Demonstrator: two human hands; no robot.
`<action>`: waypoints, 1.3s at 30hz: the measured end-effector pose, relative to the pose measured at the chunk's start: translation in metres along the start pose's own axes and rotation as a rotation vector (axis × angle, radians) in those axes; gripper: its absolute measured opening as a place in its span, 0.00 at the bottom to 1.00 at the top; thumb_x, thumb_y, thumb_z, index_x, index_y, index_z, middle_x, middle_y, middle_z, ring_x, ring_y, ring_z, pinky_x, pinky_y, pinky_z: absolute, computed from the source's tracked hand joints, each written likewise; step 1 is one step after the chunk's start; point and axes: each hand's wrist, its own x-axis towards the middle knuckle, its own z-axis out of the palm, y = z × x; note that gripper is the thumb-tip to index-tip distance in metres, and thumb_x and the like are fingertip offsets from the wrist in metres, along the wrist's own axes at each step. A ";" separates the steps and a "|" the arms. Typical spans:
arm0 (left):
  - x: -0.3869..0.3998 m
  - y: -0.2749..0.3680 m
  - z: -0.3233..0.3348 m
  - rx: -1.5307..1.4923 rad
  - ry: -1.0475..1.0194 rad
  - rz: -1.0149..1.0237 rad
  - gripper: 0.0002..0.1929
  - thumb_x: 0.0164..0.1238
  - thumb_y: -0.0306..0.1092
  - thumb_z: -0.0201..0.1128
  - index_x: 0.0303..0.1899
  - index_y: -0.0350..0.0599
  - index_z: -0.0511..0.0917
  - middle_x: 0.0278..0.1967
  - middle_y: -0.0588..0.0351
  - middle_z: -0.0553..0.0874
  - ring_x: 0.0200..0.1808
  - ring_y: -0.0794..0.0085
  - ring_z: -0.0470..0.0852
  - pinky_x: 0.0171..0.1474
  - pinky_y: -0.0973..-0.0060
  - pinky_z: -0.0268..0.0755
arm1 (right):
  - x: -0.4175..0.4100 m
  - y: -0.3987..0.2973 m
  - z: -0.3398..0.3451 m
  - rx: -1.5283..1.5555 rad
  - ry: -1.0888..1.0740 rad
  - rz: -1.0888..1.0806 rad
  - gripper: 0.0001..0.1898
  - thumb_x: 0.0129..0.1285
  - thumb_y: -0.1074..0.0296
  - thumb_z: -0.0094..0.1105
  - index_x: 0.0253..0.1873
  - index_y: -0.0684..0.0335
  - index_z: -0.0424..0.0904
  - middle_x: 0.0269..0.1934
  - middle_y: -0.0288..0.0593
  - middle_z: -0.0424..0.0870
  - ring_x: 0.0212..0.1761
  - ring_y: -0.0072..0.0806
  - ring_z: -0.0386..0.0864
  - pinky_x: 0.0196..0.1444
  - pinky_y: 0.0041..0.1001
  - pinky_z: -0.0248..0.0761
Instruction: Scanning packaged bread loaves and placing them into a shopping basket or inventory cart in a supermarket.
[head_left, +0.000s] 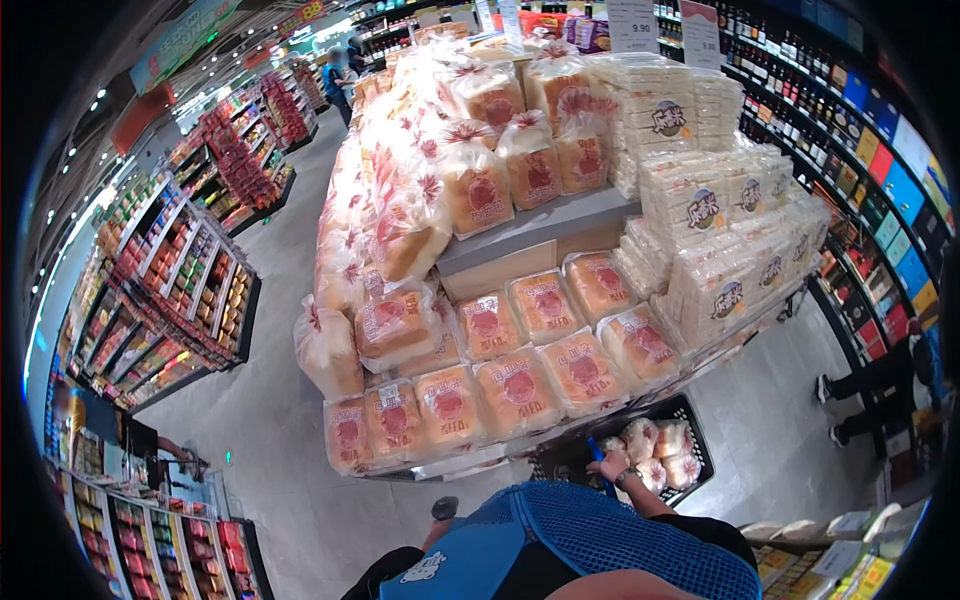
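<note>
My right hand (606, 468), with a watch at the wrist, is closed around a blue handle (595, 448) beside a black perforated crate (696, 427). Bagged bread loaves (673, 437) fill much of this crate. Of my left arm, a bit of skin (435, 534) shows beside my blue vest; a small dark rounded object (445, 508) is just above it, and the fingers cannot be made out. In front of me rises a tiered bread display. Flat-lying loaves in clear printed bags (517, 384) line its low front level. More bagged loaves (480, 191) stand on a grey step (540, 217).
White packaged snacks (724, 292) are stacked on the display's right. Bottle shelves (802, 97) curve behind them. A person's legs (862, 390) show at right. Another person (127, 435) is at left near a cart (199, 487). Snack shelves (180, 277) flank the grey floor (285, 480).
</note>
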 end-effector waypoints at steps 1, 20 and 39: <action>-0.001 0.001 -0.003 0.002 -0.003 0.004 0.11 0.58 0.29 0.64 0.43 0.40 0.81 0.33 0.46 0.84 0.36 0.62 0.84 0.38 0.70 0.74 | 0.001 0.002 0.001 -0.028 -0.005 0.014 0.17 0.46 0.53 0.71 0.24 0.64 0.84 0.23 0.42 0.85 0.23 0.27 0.82 0.29 0.27 0.73; -0.007 -0.010 -0.012 -0.063 -0.022 0.071 0.11 0.59 0.28 0.63 0.43 0.40 0.81 0.33 0.46 0.84 0.36 0.61 0.84 0.39 0.70 0.74 | 0.003 0.026 0.015 0.213 -0.036 0.044 0.15 0.57 0.64 0.61 0.42 0.72 0.77 0.32 0.48 0.86 0.32 0.31 0.86 0.38 0.28 0.78; -0.022 -0.027 -0.011 -0.116 -0.064 0.107 0.10 0.59 0.28 0.63 0.43 0.40 0.81 0.34 0.46 0.84 0.37 0.61 0.84 0.39 0.70 0.74 | -0.025 0.021 0.016 -0.042 -0.044 0.042 0.16 0.50 0.58 0.66 0.44 0.56 0.85 0.35 0.43 0.87 0.38 0.32 0.84 0.46 0.30 0.76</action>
